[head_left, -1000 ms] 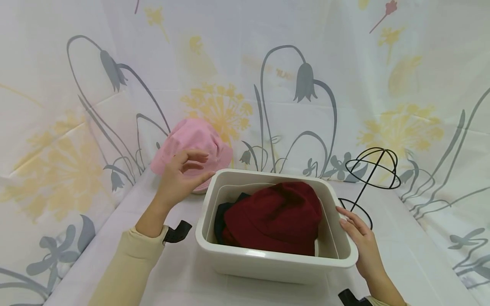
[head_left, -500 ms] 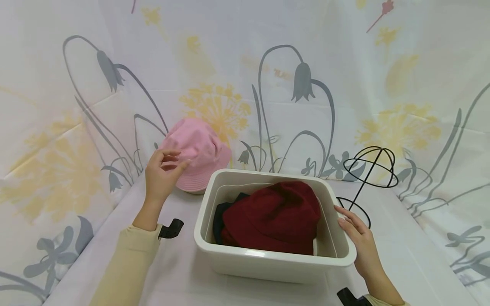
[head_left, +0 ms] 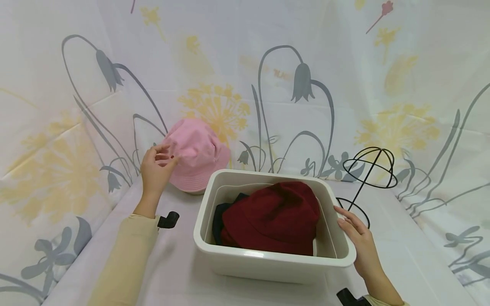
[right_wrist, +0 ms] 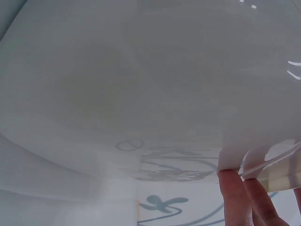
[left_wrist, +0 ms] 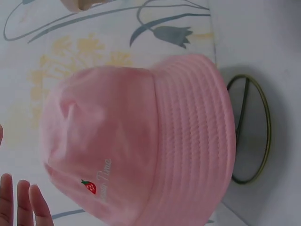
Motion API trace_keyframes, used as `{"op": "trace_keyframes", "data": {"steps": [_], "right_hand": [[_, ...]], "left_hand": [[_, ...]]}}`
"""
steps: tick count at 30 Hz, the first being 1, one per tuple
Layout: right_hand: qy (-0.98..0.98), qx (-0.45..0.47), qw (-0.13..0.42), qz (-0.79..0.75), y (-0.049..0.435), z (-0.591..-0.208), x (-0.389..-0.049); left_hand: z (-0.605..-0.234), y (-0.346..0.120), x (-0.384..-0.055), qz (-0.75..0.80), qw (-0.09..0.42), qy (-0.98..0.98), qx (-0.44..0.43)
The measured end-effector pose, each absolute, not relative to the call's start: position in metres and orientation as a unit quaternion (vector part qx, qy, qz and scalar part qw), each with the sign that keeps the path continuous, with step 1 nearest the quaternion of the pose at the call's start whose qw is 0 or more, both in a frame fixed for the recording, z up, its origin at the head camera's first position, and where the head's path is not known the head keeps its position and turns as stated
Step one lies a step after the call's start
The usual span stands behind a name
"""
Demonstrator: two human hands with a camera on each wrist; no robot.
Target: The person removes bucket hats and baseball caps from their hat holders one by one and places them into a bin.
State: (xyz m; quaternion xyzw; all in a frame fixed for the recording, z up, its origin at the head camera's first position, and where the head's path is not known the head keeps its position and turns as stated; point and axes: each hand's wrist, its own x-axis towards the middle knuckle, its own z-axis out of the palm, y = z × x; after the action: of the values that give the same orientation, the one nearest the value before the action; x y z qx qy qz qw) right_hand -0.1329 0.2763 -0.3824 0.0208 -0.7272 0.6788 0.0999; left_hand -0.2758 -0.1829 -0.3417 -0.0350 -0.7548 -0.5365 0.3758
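A pink bucket hat with a small strawberry print and stitched brim sits on a wire stand; the stand's round base shows below the brim in the left wrist view. My left hand is at the hat's left side, fingers spread and loosely bent, holding nothing. In the left wrist view its fingertips are apart from the crown. My right hand rests fairly straight fingers at the right rim of a white plastic bin. A dark red hat lies inside it, partly over a dark cloth item.
Behind the bin on the right stands a bare black wire hat stand. A white cloth covers the table, and a flower-printed curtain hangs at the back and sides.
My left hand has moved left, from in front of the pink hat beside the bin's corner to the hat's left side. The right hand has stayed at the bin's rim.
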Motion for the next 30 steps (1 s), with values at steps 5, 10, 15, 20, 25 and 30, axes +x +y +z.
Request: {"op": "trace_keyframes", "data": {"steps": [5,10,15,20,25,30], "right_hand": [[-0.731,0.019,0.098,0.675,0.277,-0.382,-0.132],[-0.73,0.021,0.099,0.676,0.278,-0.382,-0.133],[-0.727,0.02,0.1,0.679,0.278,-0.382,-0.133],[-0.728,0.015,0.104,0.677,0.278,-0.382,-0.132],[-0.731,0.016,0.101,0.675,0.277,-0.382,-0.132],[-0.736,0.015,0.1,0.669,0.277,-0.383,-0.133]], "left_hand": [[-0.344,-0.183,-0.288,-0.532,0.353,-0.77,0.001],[-0.342,-0.183,-0.296,-0.525,0.328,-0.784,0.037],[-0.342,-0.182,-0.303,-0.525,0.3,-0.795,0.06],[-0.339,-0.182,-0.309,-0.509,0.241,-0.821,0.089],[-0.334,-0.182,-0.312,-0.496,0.197,-0.839,0.108],[-0.332,-0.181,-0.315,-0.515,0.199,-0.826,0.114]]}}
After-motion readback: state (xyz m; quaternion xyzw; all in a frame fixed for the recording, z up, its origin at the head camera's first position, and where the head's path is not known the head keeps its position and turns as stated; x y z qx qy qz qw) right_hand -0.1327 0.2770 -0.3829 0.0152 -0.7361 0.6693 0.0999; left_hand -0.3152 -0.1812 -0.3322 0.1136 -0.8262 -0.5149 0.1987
